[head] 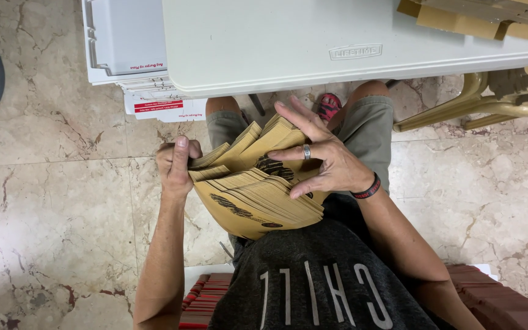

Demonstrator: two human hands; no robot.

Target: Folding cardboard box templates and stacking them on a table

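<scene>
A thick stack of flat brown cardboard pieces (pixel 258 201) with dark printed marks rests on my lap. My left hand (pixel 175 165) grips the stack's left edge, thumb on top. My right hand (pixel 325 159), with a ring and a dark wristband, spreads its fingers over the upper sheets and fans them apart. The stack's lower part stays closed; the top sheets lift toward the table.
A white plastic folding table (pixel 288 43) stands just ahead of my knees, with folded brown cardboard (pixel 478 15) at its far right corner. White boxes (pixel 129 55) sit on the marble floor to the left. Red-edged stacks (pixel 206 299) lie beside my seat. A tan chair frame (pixel 490 104) is at right.
</scene>
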